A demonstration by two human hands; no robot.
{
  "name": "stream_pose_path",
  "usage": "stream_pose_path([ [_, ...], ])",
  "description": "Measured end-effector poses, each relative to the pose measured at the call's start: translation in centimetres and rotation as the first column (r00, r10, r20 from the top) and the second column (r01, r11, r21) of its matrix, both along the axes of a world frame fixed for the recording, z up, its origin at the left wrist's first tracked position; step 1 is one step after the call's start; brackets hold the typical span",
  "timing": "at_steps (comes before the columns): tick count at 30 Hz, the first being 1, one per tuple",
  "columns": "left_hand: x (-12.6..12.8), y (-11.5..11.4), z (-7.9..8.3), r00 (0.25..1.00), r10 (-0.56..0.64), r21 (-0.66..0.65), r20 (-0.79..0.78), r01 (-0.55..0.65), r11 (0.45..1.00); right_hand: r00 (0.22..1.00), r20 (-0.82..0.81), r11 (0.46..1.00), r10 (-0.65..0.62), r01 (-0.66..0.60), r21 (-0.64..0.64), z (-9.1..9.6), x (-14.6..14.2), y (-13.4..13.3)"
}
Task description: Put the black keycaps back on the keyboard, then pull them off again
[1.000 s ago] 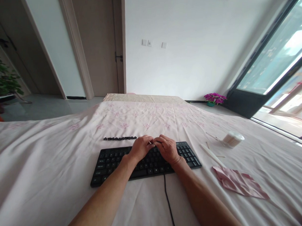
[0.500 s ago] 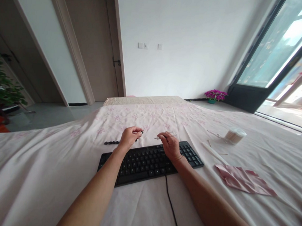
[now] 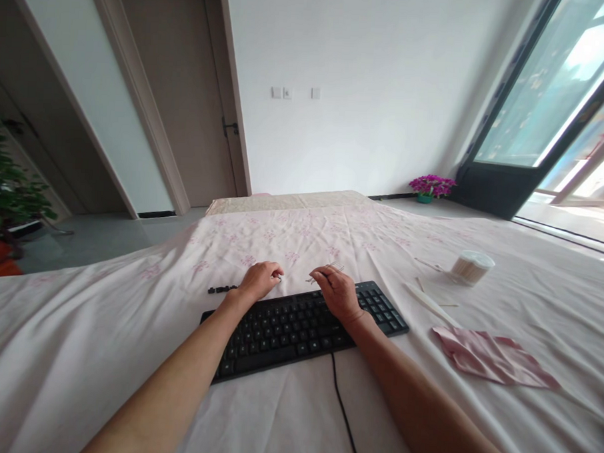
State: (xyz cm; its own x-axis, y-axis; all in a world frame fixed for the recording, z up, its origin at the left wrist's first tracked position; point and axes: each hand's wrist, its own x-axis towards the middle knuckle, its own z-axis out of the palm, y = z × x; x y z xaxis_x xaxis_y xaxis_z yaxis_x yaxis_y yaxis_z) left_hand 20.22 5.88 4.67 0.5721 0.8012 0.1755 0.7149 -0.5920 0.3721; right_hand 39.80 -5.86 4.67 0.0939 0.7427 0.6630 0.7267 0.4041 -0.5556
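Observation:
A black keyboard [image 3: 277,329] lies on the pale floral cloth, a few dark gaps hard to make out among its keys. My left hand [image 3: 260,281] hovers at its far edge, fingers closed on a small dark piece, which looks like a keycap [image 3: 280,277] and is mostly hidden. Beside it, my right hand [image 3: 340,295] grips a thin wire keycap puller [image 3: 310,279]; its wire ends poke out on both sides of the fingers. Several loose black keycaps [image 3: 221,290] lie in a row behind the keyboard, partly covered by my left hand.
To the right stand a clear tub of cotton swabs [image 3: 473,268], some loose swabs [image 3: 429,264], a white strip-like tool [image 3: 431,304] and a pink cloth [image 3: 496,357]. The keyboard's cable [image 3: 341,405] runs toward me. The bedlike surface's cloth [image 3: 127,332] is wrinkled.
My left hand has moved slightly left and down, nearer the row of keycaps, its dark piece now more hidden. My right hand stays nearly in place with the wire puller.

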Motion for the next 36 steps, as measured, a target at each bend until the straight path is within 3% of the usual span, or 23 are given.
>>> stream_pose_path([
  [12, -0.6, 0.2, -0.4, 0.997, -0.064, 0.027, -0.039, 0.065, 0.998, 0.996, -0.089, 1.0, 0.01, -0.009, 0.008, 0.1, 0.2, -0.2],
  [20, -0.3, -0.5, 0.9, 0.994, -0.057, 0.003, -0.092, 0.058, 0.998, 0.99, -0.136, 0.998, -0.024, 0.016, -0.063, 1.0, 0.7, -0.7],
  [26, 2.2, -3.2, 1.5, 0.987, -0.15, 0.019, 0.055, 0.149, 0.989, 0.994, -0.075, 0.991, -0.078, 0.069, -0.11, 1.7, 1.4, -1.0],
  [31, 4.0, -4.5, 0.2, 0.953, -0.224, -0.029, 0.203, 0.235, 0.972, 0.999, -0.03, 0.988, -0.031, 0.026, -0.152, 1.2, 1.3, -1.1],
  [36, 4.2, -5.0, -0.7, 0.91, -0.292, -0.05, 0.295, 0.319, 0.946, 1.0, -0.001, 0.991, -0.015, 0.015, -0.13, 1.4, 1.0, -1.4],
])
